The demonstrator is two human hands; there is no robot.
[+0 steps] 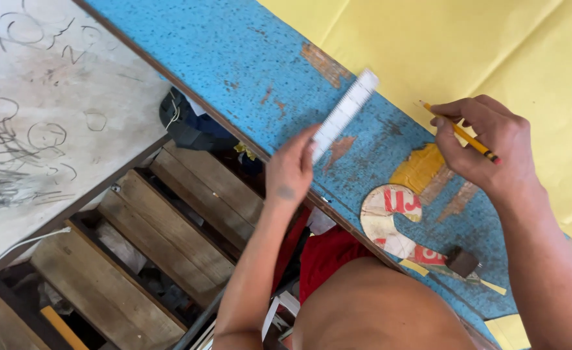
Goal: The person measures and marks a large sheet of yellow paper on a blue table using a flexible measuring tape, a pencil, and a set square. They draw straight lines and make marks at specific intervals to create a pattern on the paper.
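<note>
My left hand [290,170] pinches the clear plastic ruler [344,115] slanting across the blue tabletop [234,52] near its edge, while my right hand [487,146] grips the yellow pencil [461,133]

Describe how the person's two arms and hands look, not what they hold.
Both arms are bare, with no sleeves, gloves, watch or rings in view. The left hand carries a small dark mark, perhaps a tattoo, on the back of its wrist. The right hand shows no markings. The torso is bare too, with red cloth at the waist.
</note>
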